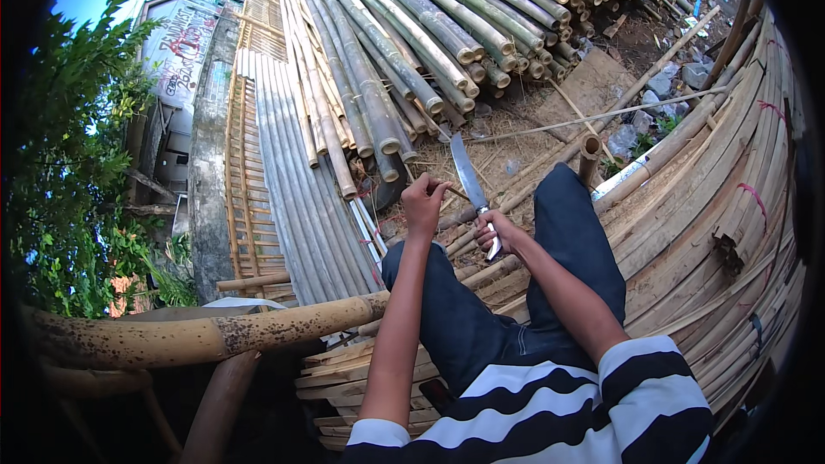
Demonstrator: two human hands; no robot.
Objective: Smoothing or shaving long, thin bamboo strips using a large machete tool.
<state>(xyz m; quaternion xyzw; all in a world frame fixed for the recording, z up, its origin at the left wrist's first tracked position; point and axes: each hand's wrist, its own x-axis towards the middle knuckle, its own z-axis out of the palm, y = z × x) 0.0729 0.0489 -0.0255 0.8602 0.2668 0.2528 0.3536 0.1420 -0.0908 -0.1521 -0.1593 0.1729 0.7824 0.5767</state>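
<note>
My right hand (501,232) is closed round the pale handle of a large knife (467,171), its broad blade pointing up and away from me. Left of the blade, my left hand (424,199) pinches a thin strip (458,192), probably bamboo, which runs toward the knife near the base of the blade. Whether strip and blade touch I cannot tell. Both hands are held above and between my knees, over ground strewn with bamboo scraps.
Ahead lies a big stack of bamboo poles (438,26). Split bamboo slats (687,232) are piled at the right. A thick bamboo rail (215,332) crosses at the lower left, near corrugated sheets (288,180). An upright bamboo stub (590,155) stands beside my right knee.
</note>
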